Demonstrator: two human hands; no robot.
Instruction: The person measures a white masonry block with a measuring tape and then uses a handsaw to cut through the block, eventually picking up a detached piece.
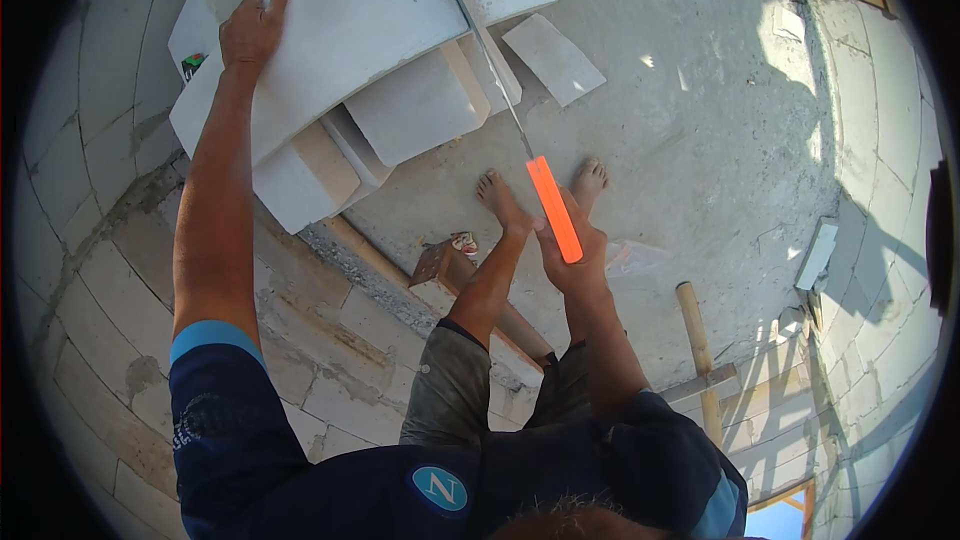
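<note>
Orange-handled saw point(552, 202): right hand point(588, 272) is gripping its handle near centre, toward 2 o'clock | left hand point(252, 32) is resting on white block point(350, 30), 10 o'clock; cannot tell if fingers are clasping | blade is pointing to 11

Left arm point(215, 210) extended forward, left hand point(250, 32) palm-down; right arm point(610, 345) closer in, right hand point(580, 262) curled tight.

Wht letter point(439, 489) on rnd blue badge point(417, 489), navy shirt point(350, 495)
</note>
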